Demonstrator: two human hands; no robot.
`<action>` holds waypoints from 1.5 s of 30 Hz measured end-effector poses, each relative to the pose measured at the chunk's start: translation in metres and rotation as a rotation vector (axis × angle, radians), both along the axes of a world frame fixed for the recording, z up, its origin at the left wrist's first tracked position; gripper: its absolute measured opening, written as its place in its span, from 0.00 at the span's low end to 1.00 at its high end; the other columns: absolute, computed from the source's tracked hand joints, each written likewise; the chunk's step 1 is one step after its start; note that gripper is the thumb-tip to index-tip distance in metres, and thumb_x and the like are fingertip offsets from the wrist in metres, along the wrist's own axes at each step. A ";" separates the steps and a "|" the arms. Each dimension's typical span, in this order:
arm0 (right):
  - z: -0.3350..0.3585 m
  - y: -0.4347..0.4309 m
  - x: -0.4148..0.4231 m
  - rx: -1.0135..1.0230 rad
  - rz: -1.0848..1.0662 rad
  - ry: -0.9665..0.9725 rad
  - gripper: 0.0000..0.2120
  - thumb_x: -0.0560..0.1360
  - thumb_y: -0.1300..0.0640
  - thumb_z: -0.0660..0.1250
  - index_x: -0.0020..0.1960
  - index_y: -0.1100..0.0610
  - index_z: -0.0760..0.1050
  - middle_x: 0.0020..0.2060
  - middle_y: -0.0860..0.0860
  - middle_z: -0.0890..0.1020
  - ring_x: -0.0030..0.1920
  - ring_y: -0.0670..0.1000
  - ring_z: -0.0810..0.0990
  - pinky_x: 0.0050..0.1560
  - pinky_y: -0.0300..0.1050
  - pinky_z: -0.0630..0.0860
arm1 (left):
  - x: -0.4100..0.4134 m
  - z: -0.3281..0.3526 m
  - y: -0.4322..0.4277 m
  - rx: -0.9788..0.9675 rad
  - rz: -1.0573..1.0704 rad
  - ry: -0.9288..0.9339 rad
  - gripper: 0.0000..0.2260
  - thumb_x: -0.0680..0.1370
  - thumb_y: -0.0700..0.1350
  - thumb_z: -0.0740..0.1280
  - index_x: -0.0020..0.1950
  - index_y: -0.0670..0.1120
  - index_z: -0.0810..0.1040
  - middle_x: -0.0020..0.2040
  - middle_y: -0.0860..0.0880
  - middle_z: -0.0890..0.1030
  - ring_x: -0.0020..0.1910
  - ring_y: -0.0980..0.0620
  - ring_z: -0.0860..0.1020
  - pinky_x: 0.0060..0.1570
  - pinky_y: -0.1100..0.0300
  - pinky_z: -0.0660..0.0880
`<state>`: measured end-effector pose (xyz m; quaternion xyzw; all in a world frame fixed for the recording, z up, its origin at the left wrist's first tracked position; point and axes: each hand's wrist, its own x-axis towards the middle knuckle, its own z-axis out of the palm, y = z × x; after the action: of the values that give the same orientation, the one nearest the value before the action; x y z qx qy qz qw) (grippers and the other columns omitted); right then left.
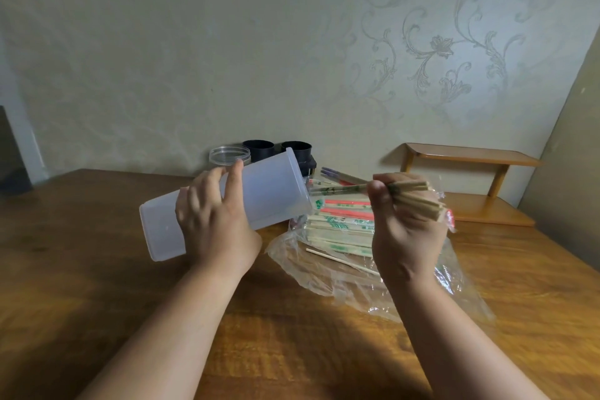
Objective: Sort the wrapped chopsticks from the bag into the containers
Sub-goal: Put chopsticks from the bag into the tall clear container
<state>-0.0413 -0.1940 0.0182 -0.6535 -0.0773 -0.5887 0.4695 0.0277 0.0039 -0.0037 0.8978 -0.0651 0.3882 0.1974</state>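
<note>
My left hand point(214, 221) grips a tall translucent white container point(276, 191), tilted on its side above the table with its open mouth facing right. My right hand point(406, 224) holds a bundle of wrapped chopsticks point(412, 196), their tips pointing left at the container's mouth. Below lies a clear plastic bag point(341, 279) with a pile of wrapped chopsticks point(341, 224), some with green print, some with red. One bare stick point(341, 261) lies at the pile's near edge.
Two black cups point(258, 149) and a clear round jar point(230, 155) stand at the back by the wall. A small wooden shelf point(470, 156) sits at the right rear. The wooden table point(97, 269) spreads left and front.
</note>
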 end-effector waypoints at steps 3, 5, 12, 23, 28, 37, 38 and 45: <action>0.000 0.005 -0.002 0.074 0.026 0.019 0.03 0.76 0.50 0.70 0.46 0.49 0.80 0.39 0.45 0.83 0.43 0.47 0.83 0.45 0.44 0.78 | 0.000 0.000 0.000 -0.005 -0.006 0.003 0.47 0.61 0.38 0.79 0.77 0.49 0.62 0.70 0.42 0.67 0.70 0.40 0.61 0.71 0.40 0.57; 0.000 0.008 -0.003 0.106 0.068 0.052 0.02 0.75 0.48 0.70 0.44 0.44 0.80 0.36 0.44 0.83 0.41 0.48 0.83 0.43 0.47 0.79 | 0.000 0.000 0.000 -0.010 -0.015 0.002 0.47 0.61 0.38 0.79 0.76 0.49 0.63 0.69 0.42 0.67 0.69 0.40 0.61 0.70 0.39 0.57; 0.002 0.007 0.003 0.396 0.286 0.365 0.11 0.72 0.60 0.75 0.47 0.53 0.74 0.31 0.52 0.81 0.29 0.45 0.79 0.30 0.39 0.73 | -0.002 0.005 -0.002 -0.042 -0.111 -0.015 0.46 0.61 0.38 0.77 0.77 0.50 0.62 0.69 0.45 0.66 0.68 0.46 0.58 0.70 0.42 0.59; 0.000 0.006 0.011 0.658 0.551 0.594 0.15 0.73 0.68 0.71 0.56 0.57 0.74 0.39 0.55 0.77 0.31 0.47 0.73 0.31 0.40 0.72 | -0.004 0.005 -0.005 -0.031 -0.172 -0.066 0.47 0.58 0.38 0.79 0.75 0.49 0.65 0.67 0.44 0.69 0.67 0.43 0.64 0.65 0.38 0.65; 0.009 0.003 0.009 0.857 0.510 0.385 0.02 0.82 0.58 0.61 0.53 0.53 0.72 0.39 0.52 0.76 0.31 0.48 0.74 0.33 0.41 0.73 | -0.003 0.005 -0.003 -0.057 -0.140 -0.040 0.48 0.59 0.39 0.80 0.75 0.49 0.64 0.67 0.44 0.68 0.67 0.43 0.64 0.65 0.39 0.64; -0.004 0.004 0.012 0.318 0.184 0.557 0.06 0.77 0.60 0.69 0.42 0.54 0.81 0.38 0.48 0.82 0.38 0.49 0.80 0.35 0.44 0.80 | -0.003 0.004 -0.004 -0.029 -0.168 -0.057 0.48 0.57 0.40 0.81 0.75 0.49 0.65 0.66 0.44 0.68 0.66 0.42 0.65 0.63 0.38 0.66; -0.004 0.003 0.013 0.284 0.154 0.563 0.06 0.76 0.59 0.70 0.41 0.53 0.81 0.37 0.47 0.82 0.38 0.50 0.80 0.39 0.49 0.81 | -0.003 0.004 -0.004 -0.036 -0.167 -0.055 0.48 0.57 0.40 0.81 0.75 0.49 0.65 0.66 0.44 0.68 0.66 0.42 0.65 0.63 0.39 0.66; -0.004 0.003 0.011 0.155 0.147 0.689 0.10 0.77 0.56 0.68 0.41 0.42 0.81 0.40 0.43 0.85 0.46 0.46 0.83 0.53 0.56 0.81 | -0.004 0.004 -0.005 -0.054 -0.146 -0.037 0.47 0.58 0.41 0.80 0.75 0.49 0.64 0.67 0.44 0.67 0.67 0.40 0.65 0.65 0.39 0.63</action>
<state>-0.0298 -0.1913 0.0140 -0.7689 0.0837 -0.3025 0.5571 0.0239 -0.0007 0.0006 0.8778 -0.1233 0.3908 0.2480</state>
